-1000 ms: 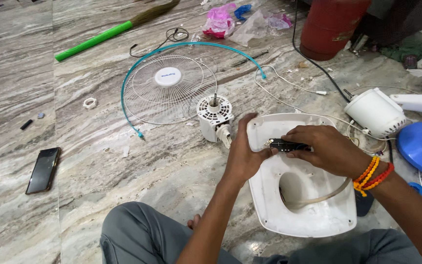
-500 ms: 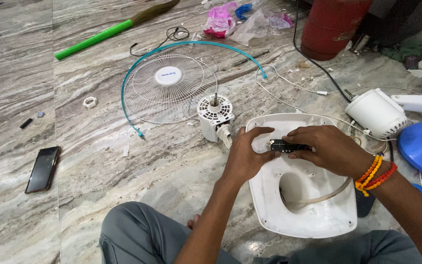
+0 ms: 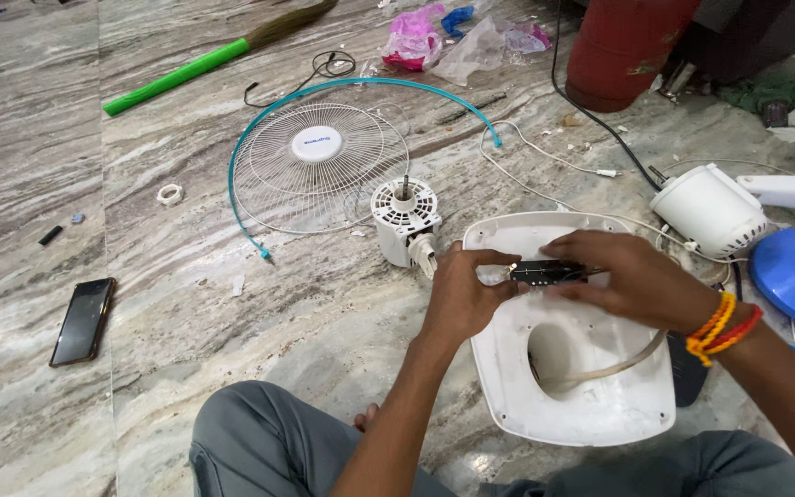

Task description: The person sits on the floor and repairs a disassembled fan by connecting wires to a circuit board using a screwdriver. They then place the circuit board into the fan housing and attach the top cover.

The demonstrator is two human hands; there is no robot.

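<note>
I see both hands, left hand (image 3: 465, 299) and right hand (image 3: 632, 279), pinched shut on a small black switch block (image 3: 545, 272) (steadying it) over the white fan base (image 3: 591, 405) on the floor (image 3: 305, 313).

White fan base (image 3: 600, 405), small black part (image 3: 545, 272), grey-veined marble floor (image 3: 29, 184).

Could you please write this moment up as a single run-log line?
left hand: holds small black part | right hand: holds same part | under: white fan base | nearby: fan motor, wire grille
</note>
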